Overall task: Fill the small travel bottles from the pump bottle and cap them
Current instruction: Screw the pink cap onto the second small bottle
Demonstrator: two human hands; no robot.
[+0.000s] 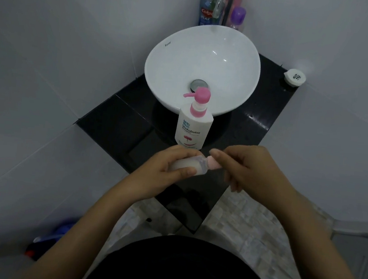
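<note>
Lying sideways, milky travel bottle (186,165), pink cap (213,164)
</note>
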